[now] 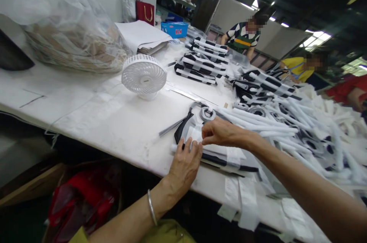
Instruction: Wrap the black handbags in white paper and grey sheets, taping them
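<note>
A folded black-and-white item (220,160) in clear wrapping lies near the table's front edge. My left hand (185,164) rests on its near left part, palm down, fingers spread and flat. Just right of those fingertips, my right hand (216,132) has its fingers curled together over the item's white surface; whatever they pinch is too small to make out. A grey-and-white coil (207,114) sits right behind the right hand. A thin grey strip (172,126) sticks out to the left of the item.
A white fan (144,76) stands behind on the white table (109,120). Folded striped bundles (200,65) are stacked farther back. White tubes (266,124) pile up at right. A big plastic bag (74,36) fills the back left. White strips (248,204) hang off the front edge. People (243,38) are across the table.
</note>
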Available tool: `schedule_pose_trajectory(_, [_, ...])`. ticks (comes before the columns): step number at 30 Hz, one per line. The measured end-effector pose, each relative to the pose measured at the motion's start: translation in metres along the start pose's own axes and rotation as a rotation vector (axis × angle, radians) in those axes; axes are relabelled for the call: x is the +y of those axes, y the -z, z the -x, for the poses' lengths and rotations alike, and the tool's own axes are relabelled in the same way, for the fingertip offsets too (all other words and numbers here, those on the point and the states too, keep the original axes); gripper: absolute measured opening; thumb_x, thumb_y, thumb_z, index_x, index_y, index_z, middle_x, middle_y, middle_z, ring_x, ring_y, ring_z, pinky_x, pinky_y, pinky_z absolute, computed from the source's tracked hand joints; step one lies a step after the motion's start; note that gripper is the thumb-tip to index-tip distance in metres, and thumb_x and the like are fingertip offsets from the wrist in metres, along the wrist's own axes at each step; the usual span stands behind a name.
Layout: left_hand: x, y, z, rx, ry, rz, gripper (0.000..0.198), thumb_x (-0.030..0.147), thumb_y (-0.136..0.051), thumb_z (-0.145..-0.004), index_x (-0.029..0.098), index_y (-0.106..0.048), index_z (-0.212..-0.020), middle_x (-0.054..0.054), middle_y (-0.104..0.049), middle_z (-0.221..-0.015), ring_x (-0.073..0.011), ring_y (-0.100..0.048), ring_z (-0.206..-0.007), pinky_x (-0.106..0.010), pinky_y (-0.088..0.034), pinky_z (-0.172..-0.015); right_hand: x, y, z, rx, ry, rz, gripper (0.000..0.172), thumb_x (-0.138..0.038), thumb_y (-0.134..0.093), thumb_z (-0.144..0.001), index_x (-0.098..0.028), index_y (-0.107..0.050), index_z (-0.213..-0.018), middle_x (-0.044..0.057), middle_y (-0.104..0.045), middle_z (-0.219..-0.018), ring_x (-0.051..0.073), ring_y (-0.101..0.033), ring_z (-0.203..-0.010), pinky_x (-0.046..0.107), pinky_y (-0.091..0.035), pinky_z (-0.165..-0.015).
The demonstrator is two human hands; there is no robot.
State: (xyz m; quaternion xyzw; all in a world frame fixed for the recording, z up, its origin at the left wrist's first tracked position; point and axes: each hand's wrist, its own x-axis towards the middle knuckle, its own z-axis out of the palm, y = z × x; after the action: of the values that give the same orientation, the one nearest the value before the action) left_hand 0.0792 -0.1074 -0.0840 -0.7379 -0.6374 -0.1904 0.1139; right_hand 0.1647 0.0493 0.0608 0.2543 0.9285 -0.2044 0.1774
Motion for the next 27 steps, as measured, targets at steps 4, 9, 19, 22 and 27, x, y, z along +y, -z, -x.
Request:
schedule_pose_trajectory(4, [-0.001,0.001,0.0,0.004,0.023,0.042,0.045,0.01,-0.04,-0.096,0.011,-0.048,-0.14,-0.014,-0.057,-0.132,-0.0317,-0.049,-0.13,-0.053,-0.042,-0.111,0.002,0.006,-0.027,-0.09,0.01,0.128,0.004,-0.023,-0.075,-0.075,-0.023,-0.074,-0.071,-0.004,-0.065,-0.062,0.012,-0.054,-0.057,0.026,-0.033,-0.063])
schedule_pose_trajectory(9, [-0.002,0.002,0.001,-0.001,0.035,0.062,0.045,0.012,-0.036,-0.098,0.012,-0.047,-0.141,-0.015,-0.056,-0.135,-0.0309,-0.049,-0.13,-0.053,-0.042,-0.11,0.009,0.002,-0.055,-0.178,0.009,0.253,0.004,-0.027,-0.079,-0.071,-0.024,-0.076,-0.071,-0.001,-0.068,-0.065,0.015,-0.057,-0.061,0.028,-0.034,-0.067])
schedule_pose_trajectory(19, [-0.003,0.005,0.001,-0.025,0.047,0.092,0.045,0.015,-0.034,-0.099,0.013,-0.048,-0.141,-0.014,-0.057,-0.133,-0.0298,-0.051,-0.128,-0.052,-0.041,-0.111,0.002,-0.017,-0.078,-0.21,0.297,0.581,0.02,-0.021,-0.07,-0.079,-0.018,-0.07,-0.059,0.006,-0.072,-0.072,0.017,-0.059,-0.069,0.036,-0.031,-0.087])
schedule_pose_trajectory(22, [-0.004,0.004,0.002,-0.026,0.046,0.092,0.045,0.014,-0.033,-0.099,0.013,-0.048,-0.141,-0.014,-0.056,-0.134,-0.0299,-0.049,-0.131,-0.052,-0.042,-0.11,0.002,-0.018,-0.082,-0.229,0.356,0.698,0.02,-0.027,-0.07,-0.082,-0.017,-0.071,-0.064,0.007,-0.072,-0.075,0.018,-0.059,-0.07,0.037,-0.029,-0.084])
schedule_pose_trajectory(27, [-0.004,0.002,0.002,-0.016,0.036,0.084,0.045,0.012,-0.031,-0.099,0.013,-0.049,-0.141,-0.013,-0.058,-0.132,-0.029,-0.049,-0.13,-0.051,-0.042,-0.11,0.019,-0.013,-0.084,-0.081,0.385,0.738,0.032,-0.049,-0.072,-0.082,-0.017,-0.07,-0.077,0.006,-0.069,-0.082,0.023,-0.057,-0.086,0.037,-0.027,-0.08])
